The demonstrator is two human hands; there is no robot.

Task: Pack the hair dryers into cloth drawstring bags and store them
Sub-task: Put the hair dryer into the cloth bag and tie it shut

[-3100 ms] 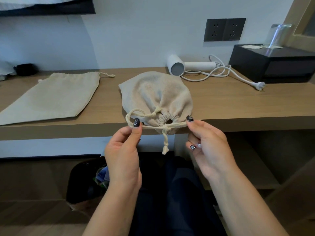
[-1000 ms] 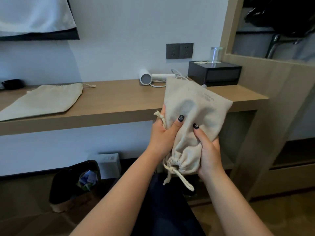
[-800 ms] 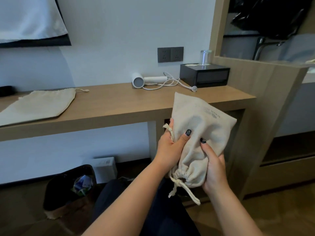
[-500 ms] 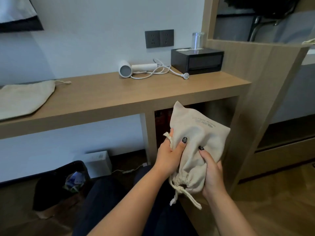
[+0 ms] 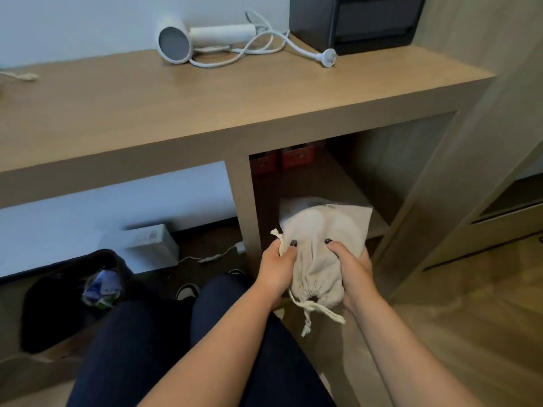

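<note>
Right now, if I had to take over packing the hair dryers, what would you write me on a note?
Left hand and right hand both grip the filled cloth bag, drawstring pulled tight, at the mouth of the cubby under the desk.
Done: one dryer looks bagged and tied.
Left: set this bag on the cubby shelf and let go. A white hair dryer lies unpacked on the desk, cord loose beside it; it needs bagging and storing too. Only a drawstring end shows at the left edge of the desk.
</note>
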